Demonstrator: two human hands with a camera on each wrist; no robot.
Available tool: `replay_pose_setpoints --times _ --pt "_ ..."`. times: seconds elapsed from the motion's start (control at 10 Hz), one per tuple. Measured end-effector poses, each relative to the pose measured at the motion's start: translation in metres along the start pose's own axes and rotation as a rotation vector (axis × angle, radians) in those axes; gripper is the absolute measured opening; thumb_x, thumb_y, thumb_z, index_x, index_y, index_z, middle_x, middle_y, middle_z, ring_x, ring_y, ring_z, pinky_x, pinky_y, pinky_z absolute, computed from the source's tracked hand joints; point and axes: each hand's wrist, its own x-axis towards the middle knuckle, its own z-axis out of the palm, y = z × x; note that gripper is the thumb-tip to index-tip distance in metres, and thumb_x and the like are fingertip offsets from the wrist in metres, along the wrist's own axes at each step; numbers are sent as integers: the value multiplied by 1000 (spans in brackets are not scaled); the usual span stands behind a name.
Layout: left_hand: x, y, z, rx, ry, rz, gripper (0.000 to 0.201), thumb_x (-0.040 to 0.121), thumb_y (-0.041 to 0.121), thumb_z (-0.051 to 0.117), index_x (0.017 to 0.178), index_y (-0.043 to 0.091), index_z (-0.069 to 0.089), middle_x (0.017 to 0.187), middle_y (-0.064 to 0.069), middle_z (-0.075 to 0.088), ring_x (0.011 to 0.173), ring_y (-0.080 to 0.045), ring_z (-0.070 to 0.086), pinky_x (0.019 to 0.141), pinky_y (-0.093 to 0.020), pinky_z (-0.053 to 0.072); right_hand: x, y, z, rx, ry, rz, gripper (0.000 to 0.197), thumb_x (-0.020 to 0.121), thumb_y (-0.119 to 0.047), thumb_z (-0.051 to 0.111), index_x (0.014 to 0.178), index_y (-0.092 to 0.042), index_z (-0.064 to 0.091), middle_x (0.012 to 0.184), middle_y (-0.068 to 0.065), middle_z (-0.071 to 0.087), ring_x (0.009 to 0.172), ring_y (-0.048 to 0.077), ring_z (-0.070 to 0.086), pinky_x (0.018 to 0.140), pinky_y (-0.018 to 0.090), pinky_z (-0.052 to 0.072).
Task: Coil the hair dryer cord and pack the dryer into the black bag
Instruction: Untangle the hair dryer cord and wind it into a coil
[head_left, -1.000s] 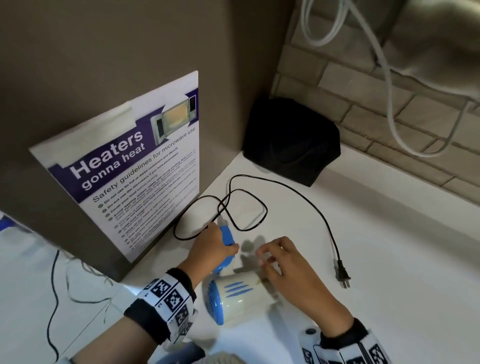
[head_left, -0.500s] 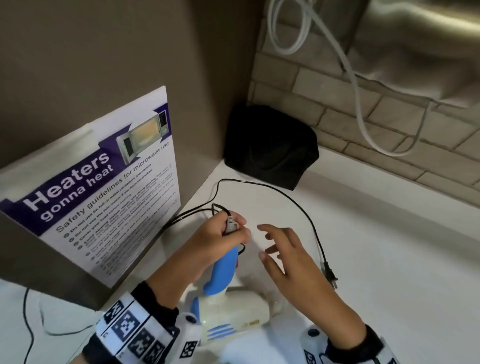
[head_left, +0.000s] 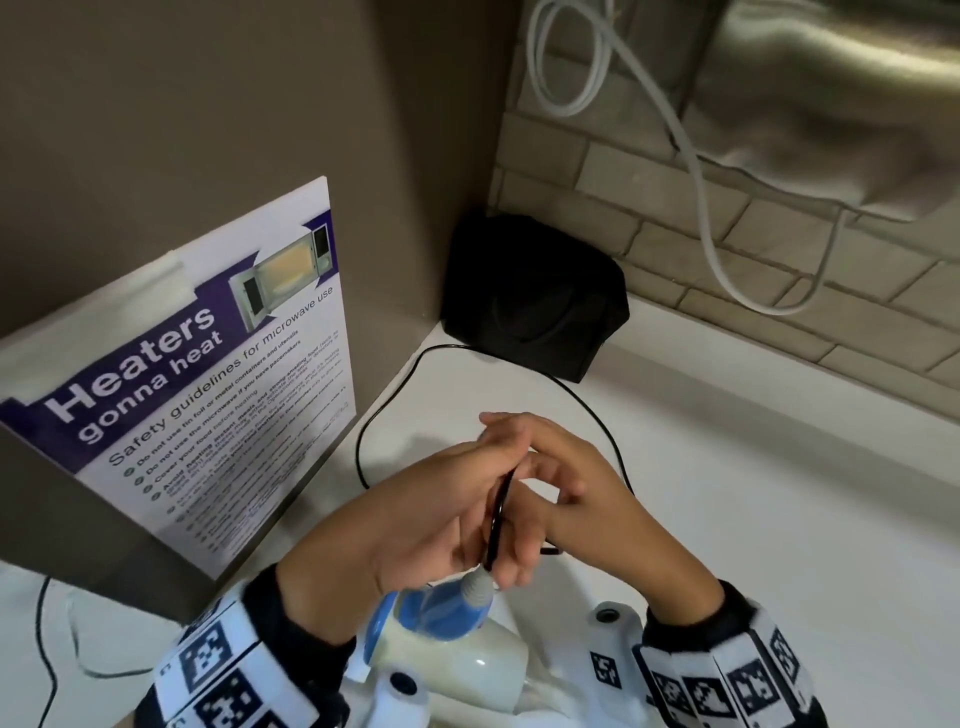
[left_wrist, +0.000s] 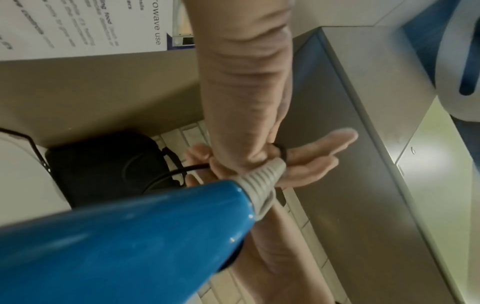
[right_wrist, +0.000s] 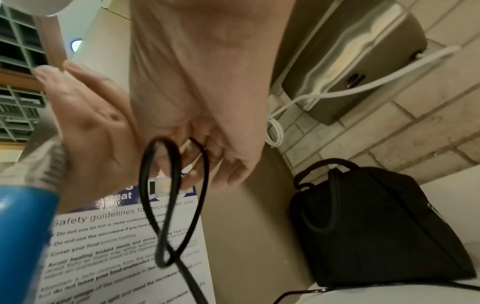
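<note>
**A:** What are the hands doing?

**B:** The two hands meet palm to palm above a white counter (head_left: 727, 519). The left hand (head_left: 431, 514) has its fingers stretched out nearly straight. The black cord (head_left: 496, 519) runs up across its palm and bends over the fingers in a small loop. The right hand (head_left: 576, 499) presses in from the other side with its fingers curled round the cord, pinching it where the loop turns.

**A:** And the dryer itself?

**B:** The dryer (head_left: 447, 649) hangs just under the hands. It has a blue handle, a ribbed grey collar where the cord comes out, and a white body pointing toward the person. Whether the left hand also bears the handle, I cannot tell.

**A:** Where does the rest of the cord go?

**B:** From the hands it trails down onto the counter, sweeps in a wide arc toward the back corner, and curves round again behind the right hand. Its plug is hidden.

**A:** And the bag?

**B:** The bag (head_left: 535, 301) sits in that back corner, upright against a tiled wall (head_left: 675, 197), well apart from the hands. The cord's arc passes just in front of it.

**A:** Anything else nearby?

**B:** A microwave safety poster (head_left: 208, 379) stands to the left, and a white cable (head_left: 701, 171) hangs down the wall.
</note>
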Motion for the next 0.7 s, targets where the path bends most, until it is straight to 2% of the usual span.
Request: replay_pose_setpoints --times 0.1,0.2,0.3,0.4,0.5,0.6,0.7 --pt "-2 2 -4 -52 -45 52 43 93 41 38 116 14 63 57 -2 61 32 -7 48 47 -23 50 4 9 0 3 58 57 19 83 -5 55 95 -19 61 91 -5 67 88 9 64 77 16 48" --pt "-5 4 -13 -191 -75 201 34 97 21 39 119 15 64 74 -2 67 48 -8 61 58 -24 55 3 18 -2 7 56 165 18 90 -8 54 99 -21 63 84 18 65 75 12 67 70 20 51" --pt "-6 5 -26 -383 -122 267 34 88 9 52 117 16 67 97 -5 72 73 -13 72 67 -26 58 -3 20 -5 149 -2 253 12 93 -20 58 100 -14 64 71 38 48 59 20 61 66 27 47" --pt "-5 9 -29 -551 -188 247 46 95 13 40 141 14 42 122 -6 64 94 -16 71 66 -22 59 -10 19 -10 154 -15 342 17 96 -27 54 93 -17 67 60 30 40 55 28 42 54 29 39" --pt "4 3 -42 -754 -275 154 60 96 26 44 149 8 20 115 -6 67 86 -16 72 60 -24 58 -16 23 -12 128 -3 359 30 99 -32 46 91 -16 69 50 2 34 51 20 30 49 25 27" --pt "10 4 -51 -993 -576 149 64 98 48 25 149 25 -5 134 -17 56 104 -33 67 68 -39 60 -21 29 -14 68 50 388 43 97 -46 39 89 -20 72 47 -9 37 52 12 33 57 22 29" --pt "18 6 -57 -1114 -505 282 49 100 45 20 147 39 8 142 -26 44 117 -45 56 85 -50 55 -30 36 -17 11 42 366 42 97 -50 38 88 -28 73 53 1 38 57 22 33 61 19 29"
